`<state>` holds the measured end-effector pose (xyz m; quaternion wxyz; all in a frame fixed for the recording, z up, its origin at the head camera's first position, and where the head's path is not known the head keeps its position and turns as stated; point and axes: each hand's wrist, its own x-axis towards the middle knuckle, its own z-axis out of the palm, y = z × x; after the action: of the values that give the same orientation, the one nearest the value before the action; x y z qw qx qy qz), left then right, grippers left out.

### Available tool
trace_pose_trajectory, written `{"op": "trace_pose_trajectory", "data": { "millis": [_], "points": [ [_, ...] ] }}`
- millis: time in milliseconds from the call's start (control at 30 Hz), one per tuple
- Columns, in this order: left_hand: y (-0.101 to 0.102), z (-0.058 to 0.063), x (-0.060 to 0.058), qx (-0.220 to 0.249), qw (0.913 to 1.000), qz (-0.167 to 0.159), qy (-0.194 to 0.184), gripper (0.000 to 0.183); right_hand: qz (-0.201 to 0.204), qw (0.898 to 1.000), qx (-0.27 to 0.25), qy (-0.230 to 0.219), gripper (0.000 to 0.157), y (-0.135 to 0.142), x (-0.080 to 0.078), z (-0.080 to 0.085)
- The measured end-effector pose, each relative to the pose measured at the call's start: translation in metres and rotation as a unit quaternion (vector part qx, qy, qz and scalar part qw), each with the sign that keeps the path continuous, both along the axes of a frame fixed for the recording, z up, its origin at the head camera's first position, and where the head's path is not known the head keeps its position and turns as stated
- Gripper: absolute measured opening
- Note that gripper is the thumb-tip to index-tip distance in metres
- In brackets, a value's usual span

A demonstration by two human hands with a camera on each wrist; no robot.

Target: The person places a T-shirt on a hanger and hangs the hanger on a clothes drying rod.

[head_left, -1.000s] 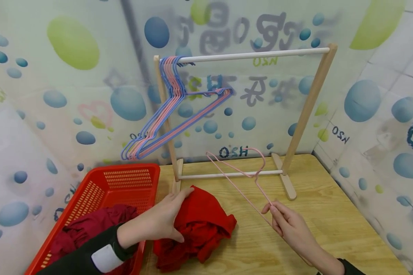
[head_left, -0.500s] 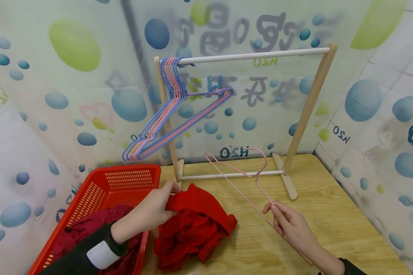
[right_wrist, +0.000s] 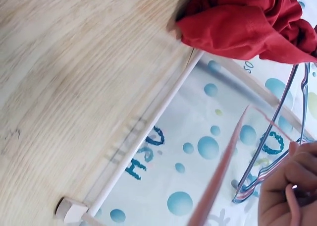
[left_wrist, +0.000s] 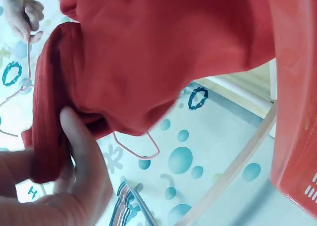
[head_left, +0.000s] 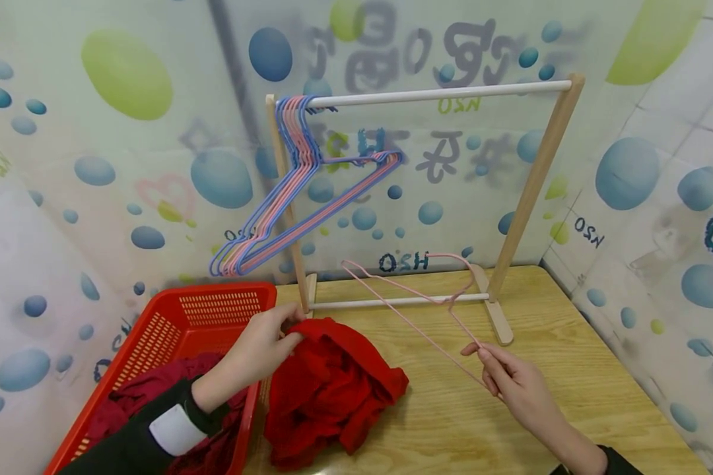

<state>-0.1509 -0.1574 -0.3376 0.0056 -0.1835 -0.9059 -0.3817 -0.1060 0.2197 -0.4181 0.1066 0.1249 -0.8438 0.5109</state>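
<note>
A bunched red garment [head_left: 339,389] lies on the table beside the basket, its kind hidden by the folds. My left hand [head_left: 264,346] pinches its upper left edge; in the left wrist view the thumb and fingers of that hand [left_wrist: 81,176] hold a folded hem of the red cloth [left_wrist: 143,47]. My right hand [head_left: 519,386] grips a pink clothes hanger [head_left: 404,316] by one shoulder, its hook pointing up and back. The right wrist view has the right hand [right_wrist: 292,186] at the lower right, fingers curled round the hanger wire.
A red plastic basket [head_left: 214,288] on the left holds dark red cloth [head_left: 154,392]. Behind stands a wooden rack with a white rail [head_left: 440,96]. Several blue and pink hangers [head_left: 297,171] hang at its left end. Bare wooden tabletop [head_left: 570,369] extends right.
My left hand has gone from lying spread on the red garment to pinching its upper left edge. The right hand and the pink hanger have shifted slightly right.
</note>
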Motion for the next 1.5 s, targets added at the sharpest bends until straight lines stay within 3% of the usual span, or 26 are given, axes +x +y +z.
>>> {"op": "trace_pose_trajectory", "data": {
  "millis": [167, 300, 433, 600, 733, 800, 900, 1067, 1167, 1333, 1500],
  "points": [
    [0.001, 0.002, 0.001, 0.047, 0.9974, 0.001, -0.054, 0.012, 0.010, 0.998, 0.009, 0.054, 0.025, 0.007, -0.002, -0.002],
    [-0.001, 0.007, 0.000, 0.112, 0.9890, 0.007, -0.097, 0.016, 0.019, 0.996, 0.007, 0.084, 0.030, 0.013, -0.002, -0.003],
    [-0.001, 0.014, -0.002, 0.176, 0.9724, 0.017, -0.152, 0.024, 0.034, 0.994, 0.002, 0.103, 0.034, 0.019, -0.002, -0.002],
    [0.002, 0.018, -0.002, 0.246, 0.9447, 0.019, -0.216, 0.030, 0.037, 0.993, -0.002, 0.115, 0.035, 0.022, -0.002, 0.001],
    [0.004, 0.019, -0.003, 0.285, 0.9291, 0.043, -0.232, 0.031, 0.033, 0.991, -0.010, 0.131, 0.037, 0.024, -0.002, 0.001],
    [0.004, 0.019, -0.004, 0.293, 0.9266, 0.058, -0.228, 0.031, 0.033, 0.989, -0.014, 0.145, 0.038, 0.025, -0.002, -0.002],
    [0.003, 0.019, -0.005, 0.289, 0.9282, 0.071, -0.223, 0.033, 0.043, 0.983, -0.035, 0.175, 0.039, 0.027, -0.003, -0.007],
    [0.003, 0.020, -0.006, 0.244, 0.9468, 0.073, -0.197, 0.031, 0.091, 0.969, -0.110, 0.199, 0.041, 0.030, -0.005, -0.010],
    [0.003, 0.021, -0.007, 0.217, 0.9612, 0.076, -0.152, 0.025, 0.117, 0.962, -0.151, 0.196, 0.041, 0.033, -0.005, -0.010],
    [-0.003, 0.025, -0.011, 0.148, 0.9841, 0.072, -0.068, 0.017, 0.138, 0.954, -0.165, 0.207, 0.042, 0.038, -0.005, -0.011],
    [-0.008, 0.026, -0.013, 0.073, 0.9961, 0.050, -0.007, 0.010, 0.146, 0.953, -0.164, 0.207, 0.042, 0.040, -0.005, -0.010]
  ]
}}
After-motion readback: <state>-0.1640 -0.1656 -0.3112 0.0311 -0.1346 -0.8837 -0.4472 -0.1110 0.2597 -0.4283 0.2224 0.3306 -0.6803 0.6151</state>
